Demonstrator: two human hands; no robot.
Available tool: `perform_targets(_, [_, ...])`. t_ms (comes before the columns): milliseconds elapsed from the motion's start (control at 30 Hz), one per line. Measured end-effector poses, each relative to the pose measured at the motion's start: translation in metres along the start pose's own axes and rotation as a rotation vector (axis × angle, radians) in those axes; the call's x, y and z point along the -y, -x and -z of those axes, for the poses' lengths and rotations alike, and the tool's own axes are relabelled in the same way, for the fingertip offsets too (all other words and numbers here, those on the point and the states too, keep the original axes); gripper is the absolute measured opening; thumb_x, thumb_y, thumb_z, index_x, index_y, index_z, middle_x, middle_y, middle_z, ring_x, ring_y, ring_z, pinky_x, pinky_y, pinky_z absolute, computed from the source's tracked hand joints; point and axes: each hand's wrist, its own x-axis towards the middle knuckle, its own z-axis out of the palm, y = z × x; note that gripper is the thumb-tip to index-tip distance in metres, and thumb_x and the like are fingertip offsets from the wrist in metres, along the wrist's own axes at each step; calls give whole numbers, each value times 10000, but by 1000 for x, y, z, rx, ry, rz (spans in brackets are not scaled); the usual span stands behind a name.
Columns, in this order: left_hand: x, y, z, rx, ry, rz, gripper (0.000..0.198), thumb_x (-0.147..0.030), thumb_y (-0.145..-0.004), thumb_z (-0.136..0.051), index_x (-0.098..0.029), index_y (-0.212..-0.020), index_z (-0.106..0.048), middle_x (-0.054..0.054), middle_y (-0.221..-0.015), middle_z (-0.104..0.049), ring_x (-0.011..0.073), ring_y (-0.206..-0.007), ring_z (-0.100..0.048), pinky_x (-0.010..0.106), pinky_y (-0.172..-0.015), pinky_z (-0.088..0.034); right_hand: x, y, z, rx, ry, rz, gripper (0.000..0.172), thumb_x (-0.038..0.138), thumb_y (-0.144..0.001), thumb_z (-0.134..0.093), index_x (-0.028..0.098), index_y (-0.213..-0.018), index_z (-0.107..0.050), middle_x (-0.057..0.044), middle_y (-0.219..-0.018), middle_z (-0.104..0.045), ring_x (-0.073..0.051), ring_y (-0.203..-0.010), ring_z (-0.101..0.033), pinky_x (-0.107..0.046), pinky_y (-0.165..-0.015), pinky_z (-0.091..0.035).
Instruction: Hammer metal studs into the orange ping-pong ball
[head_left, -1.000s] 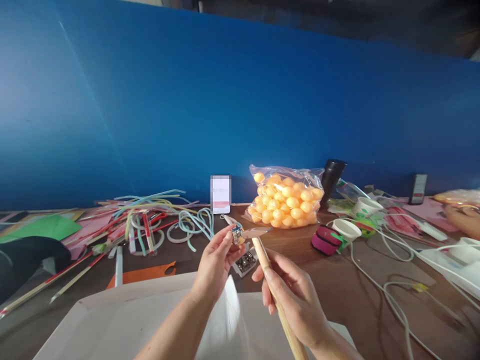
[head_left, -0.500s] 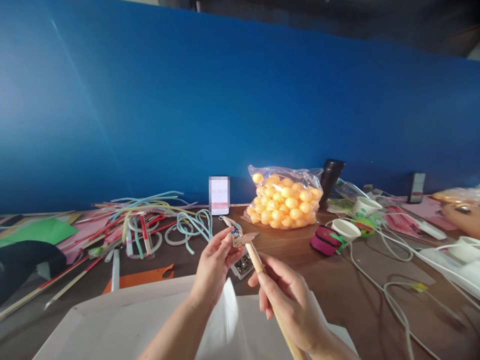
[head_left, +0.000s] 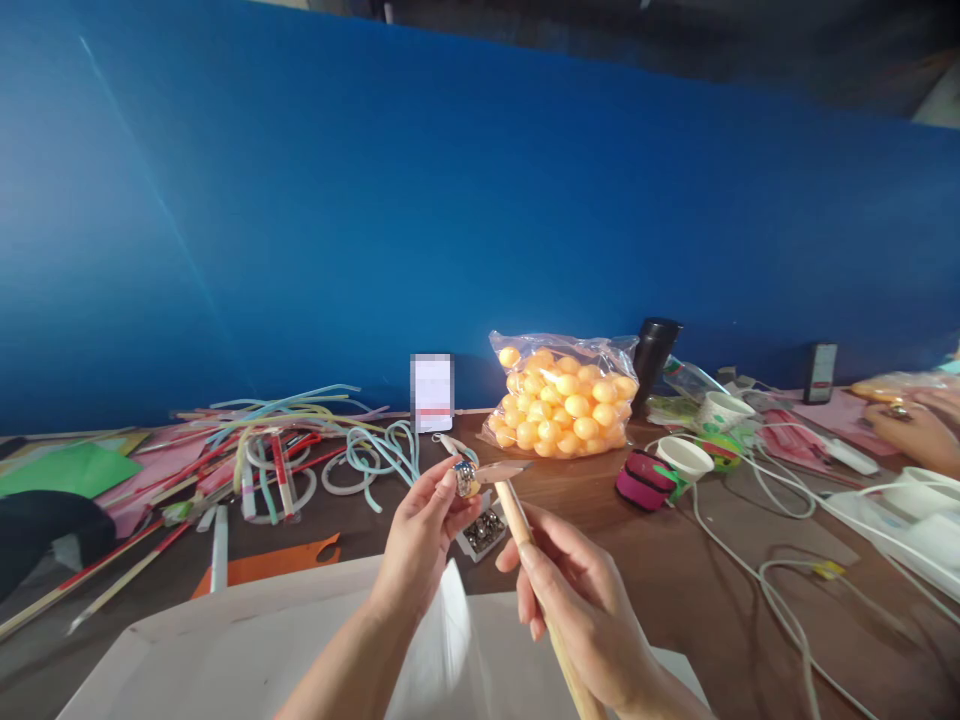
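Pinched in the fingertips of my left hand (head_left: pixel 420 525) is a small round ball (head_left: pixel 465 478) with a shiny, silvery, knobbly surface and a yellowish patch below. My right hand (head_left: pixel 577 600) is wrapped round the wooden handle of a hammer (head_left: pixel 514 515). The hammer's narrow metal head lies just right of the ball, with its left end close to it; whether they touch I cannot tell. Below and behind my hands sits a small open box (head_left: pixel 482 535) of little shiny metal pieces, partly hidden by my left fingers. White paper (head_left: pixel 247 650) is spread under my forearms.
Behind the hands stand a clear bag of orange balls (head_left: pixel 562 400), a phone (head_left: pixel 433 395) and a black bottle (head_left: pixel 655 365). Tubes and sticks (head_left: pixel 285 450) pile up on the left. Cups (head_left: pixel 684 460) and white cables (head_left: pixel 750 570) lie right, near another person's hand (head_left: pixel 904 425).
The hammer head has drawn slightly right, away from the shiny ball, leaving more of the ball showing. The whole view has shifted a little. Both hands keep their hold.
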Motion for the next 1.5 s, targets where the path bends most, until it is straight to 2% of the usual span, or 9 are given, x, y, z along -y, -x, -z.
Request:
perform_targets(100, [0,0,0,-5,4,2,471,-330,-707,-758,-149,-1129,-658,74,-856,-717,139,-733,-664,304,-809,-553,0,0,1,-15,-16,12,410,427,-887,-590,188,-1220,-592,-65,-823,-650,-108,-485,-517,-224,-402,-418])
perform_targets(267, [0,0,0,-4,-2,-4,439,-307,-716,-752,-152,-1115,-659,80,-933,-713,130,-735,-660,297,-803,-554,-1,-1,0,26,49,-12,435,430,-896,-576,178,-1250,-580,-63,-815,-652,-88,-459,-506,-205,-385,-402])
perform_targets(467, [-1,1,0,7,-5,-4,435,-324,-745,-728,-146,-1133,-647,71,-868,-709,130,-731,-657,289,-796,-551,-1,0,1,-3,3,17,408,415,-896,-581,192,-1237,-580,-64,-825,-651,-98,-480,-520,-212,-397,-425])
perform_targets(633, [-1,1,0,19,-7,-6,431,-311,-737,-736,-143,-1124,-649,88,-941,-710,134,-747,-657,284,-784,-550,-1,-2,1,32,74,-7,402,413,-905,-566,183,-1234,-587,-62,-815,-656,-82,-456,-505,-199,-389,-402])
perform_targets(800, [1,0,1,17,-19,-4,447,-334,-749,-722,-150,-1148,-640,63,-859,-703,132,-730,-654,299,-800,-546,-3,-2,2,6,18,17,398,415,-902,-573,191,-1231,-575,-63,-838,-649,-95,-486,-519,-208,-400,-422])
perform_targets(967, [2,-2,3,29,-58,-24,461,-339,-747,-722,-152,-1159,-635,86,-938,-703,149,-764,-658,297,-774,-546,-3,-4,1,26,75,-15,399,411,-906,-567,181,-1232,-577,-62,-823,-654,-90,-471,-511,-203,-390,-407])
perform_targets(1167, [0,-1,4,41,35,4,421,-321,-760,-710,-151,-1140,-648,66,-851,-696,139,-715,-653,272,-735,-544,-1,-2,3,-23,12,60,354,389,-902,-581,193,-1196,-594,-51,-819,-639,-93,-477,-514,-209,-397,-430])
perform_targets(1500, [-1,-1,3,85,61,17,382,-294,-778,-689,-145,-1128,-651,63,-847,-672,116,-674,-624,242,-677,-529,-3,0,2,25,53,3,399,415,-905,-569,192,-1236,-570,-65,-836,-653,-95,-485,-520,-207,-400,-423])
